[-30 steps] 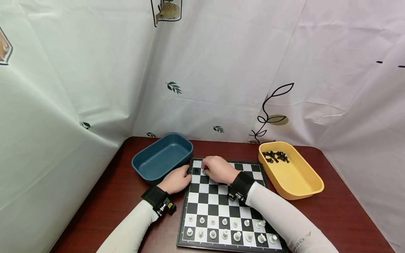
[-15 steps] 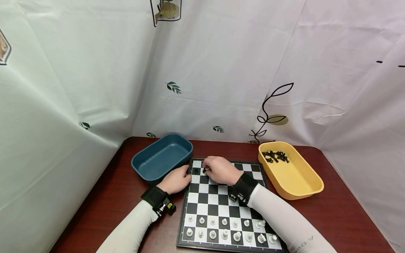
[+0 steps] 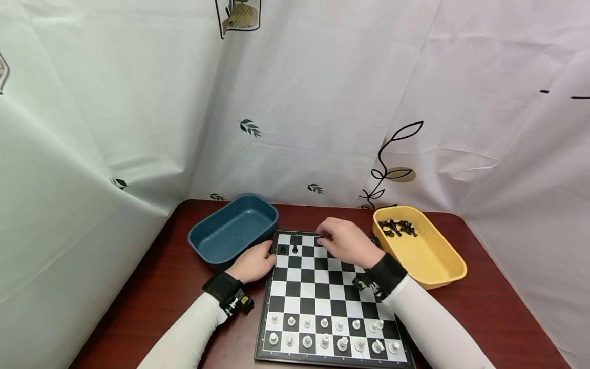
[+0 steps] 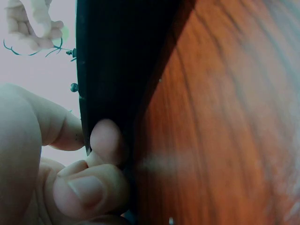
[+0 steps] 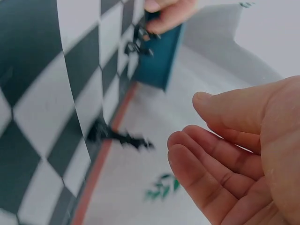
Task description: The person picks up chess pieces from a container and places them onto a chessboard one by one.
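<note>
Chessboard edge is pinched by your left hand; your right hand, fingers loose and empty, could topple the black pawns if swept low.

Backdrop: white sheet with leaf prints, draped from 9 to 3 o'clock.
Table: dark reddish wood, rounded far corners.
Light: even, soft.

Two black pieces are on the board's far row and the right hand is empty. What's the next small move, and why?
Probably carry the right hand on to the yellow bin for another black piece: its fingers hold nothing, only two pieces stand on the board, the left hand steadies it.
</note>
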### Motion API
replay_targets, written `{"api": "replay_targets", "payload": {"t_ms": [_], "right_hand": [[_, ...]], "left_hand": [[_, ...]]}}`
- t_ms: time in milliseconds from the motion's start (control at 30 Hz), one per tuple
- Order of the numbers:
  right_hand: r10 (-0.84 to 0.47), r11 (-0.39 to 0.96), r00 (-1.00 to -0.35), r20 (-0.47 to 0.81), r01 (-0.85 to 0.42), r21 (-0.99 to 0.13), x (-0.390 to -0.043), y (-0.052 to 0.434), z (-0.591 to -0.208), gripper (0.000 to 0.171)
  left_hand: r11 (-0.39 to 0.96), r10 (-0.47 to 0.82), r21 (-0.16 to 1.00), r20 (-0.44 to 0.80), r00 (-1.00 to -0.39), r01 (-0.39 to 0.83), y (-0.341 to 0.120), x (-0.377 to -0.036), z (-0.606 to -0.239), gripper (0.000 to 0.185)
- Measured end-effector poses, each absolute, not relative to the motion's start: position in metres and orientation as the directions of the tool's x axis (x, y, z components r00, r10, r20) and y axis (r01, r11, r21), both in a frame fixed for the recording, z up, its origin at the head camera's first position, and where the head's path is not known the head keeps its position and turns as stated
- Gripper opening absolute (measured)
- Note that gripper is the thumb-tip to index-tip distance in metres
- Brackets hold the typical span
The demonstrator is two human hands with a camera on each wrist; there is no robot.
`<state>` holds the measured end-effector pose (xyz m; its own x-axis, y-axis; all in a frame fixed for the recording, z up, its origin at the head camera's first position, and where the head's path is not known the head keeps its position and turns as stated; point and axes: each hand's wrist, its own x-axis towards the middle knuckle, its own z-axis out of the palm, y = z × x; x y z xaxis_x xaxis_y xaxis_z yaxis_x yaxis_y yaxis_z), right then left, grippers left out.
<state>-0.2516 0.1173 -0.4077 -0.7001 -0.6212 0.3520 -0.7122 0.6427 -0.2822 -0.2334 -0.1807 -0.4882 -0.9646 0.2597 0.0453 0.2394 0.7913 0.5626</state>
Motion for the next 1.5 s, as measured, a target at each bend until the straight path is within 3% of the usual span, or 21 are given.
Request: {"api": "replay_targets", "payload": {"t_ms": [500,1100,1500], "right_hand": [[-0.431,0.731,-0.796,0.425,-0.584,-0.354,-0.241,0.192,-0.380,0.017],[-0.294,0.810,-0.793,0.533,-0.503,-0.302,-0.250,0.260,-0.376,0.017],[-0.269,0.840,-0.827,0.493,-0.452,-0.301,-0.260,0.283,-0.385,0.020]], "left_hand": [[0.798,0.265,0.548,0.056,-0.963,0.252,-0.181,-0.234,-0.490,0.041],[0.800,0.265,0.548,0.042,-0.963,0.244,-0.182,-0.234,-0.489,0.044],[0.791,0.268,0.560,0.046,-0.962,0.247,-0.180,-0.233,-0.486,0.040]]}}
